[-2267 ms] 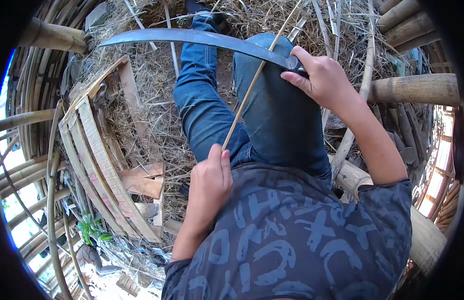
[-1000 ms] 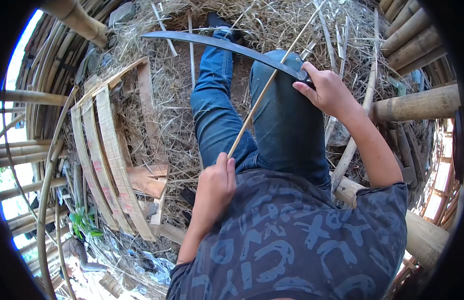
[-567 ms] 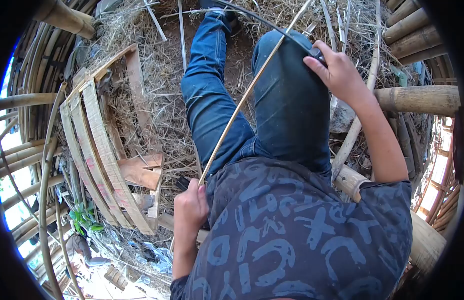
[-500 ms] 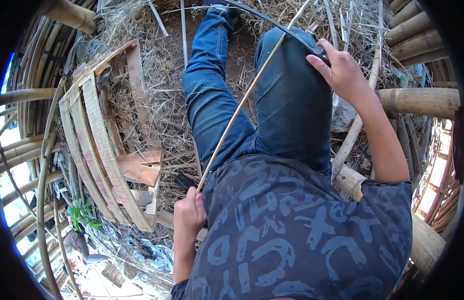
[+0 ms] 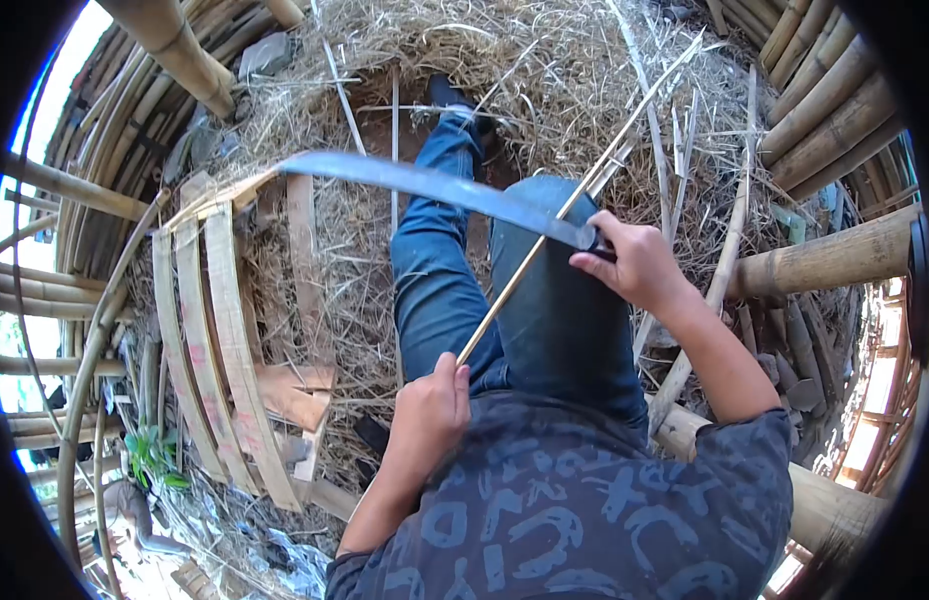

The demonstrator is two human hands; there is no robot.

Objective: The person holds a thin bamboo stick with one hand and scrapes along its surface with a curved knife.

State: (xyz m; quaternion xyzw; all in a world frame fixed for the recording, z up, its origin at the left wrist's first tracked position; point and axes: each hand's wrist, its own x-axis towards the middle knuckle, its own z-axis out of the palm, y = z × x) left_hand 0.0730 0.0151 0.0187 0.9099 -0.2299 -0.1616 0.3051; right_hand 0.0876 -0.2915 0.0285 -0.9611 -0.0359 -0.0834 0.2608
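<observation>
My right hand (image 5: 634, 262) is closed around the dark handle of a machete (image 5: 414, 180). Its long, slightly curved blade points left across my knees. A thin bamboo strip (image 5: 509, 290) runs from my left hand (image 5: 431, 410) up to the right, passing the blade near the handle, above my bent right knee (image 5: 554, 320). I cannot tell whether blade and strip touch. My left hand grips the strip's lower end near my lap. Beyond the blade, the strip's far end looks split into thinner pieces.
A slatted wooden crate (image 5: 224, 330) lies to my left. Dry straw (image 5: 464, 45) and loose bamboo strips cover the ground ahead. Thick bamboo poles (image 5: 834, 255) stand or jut out on both sides. At lower left another person (image 5: 134, 515) is partly visible beside a green plant (image 5: 156, 458).
The machete has swung so its tip points further left, and my right hand has come closer to my body. My left hand has moved forward and right with the strip. The view has shifted.
</observation>
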